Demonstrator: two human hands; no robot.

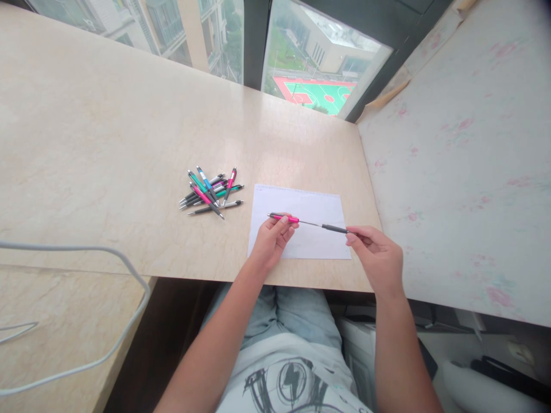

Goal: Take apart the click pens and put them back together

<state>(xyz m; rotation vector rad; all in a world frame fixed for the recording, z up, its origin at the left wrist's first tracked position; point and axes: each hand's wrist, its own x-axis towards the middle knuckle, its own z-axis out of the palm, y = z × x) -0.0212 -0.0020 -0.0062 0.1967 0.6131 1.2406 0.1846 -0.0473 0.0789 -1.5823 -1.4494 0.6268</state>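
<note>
My left hand [275,238] pinches the pink upper barrel [287,218] of a ballpoint pen, its clicker end pointing left. Between my hands a thin refill [310,223] shows, running from the pink barrel into the black front grip section [334,228]. The two barrel sections are apart. Closed on the tip end of that black section is my right hand [374,249]. Both hands are over a sheet of white paper [301,248] on the counter. A loose pile of pens [210,192] in pink, green, blue, silver and black lies to the left of the paper.
The beige marble-patterned counter [107,143] runs along the window [318,57]. At right stands a flower-patterned wall [456,172]. A white cable [129,264] loops at lower left, over a lower surface [55,321]. My lap is below the counter's front edge.
</note>
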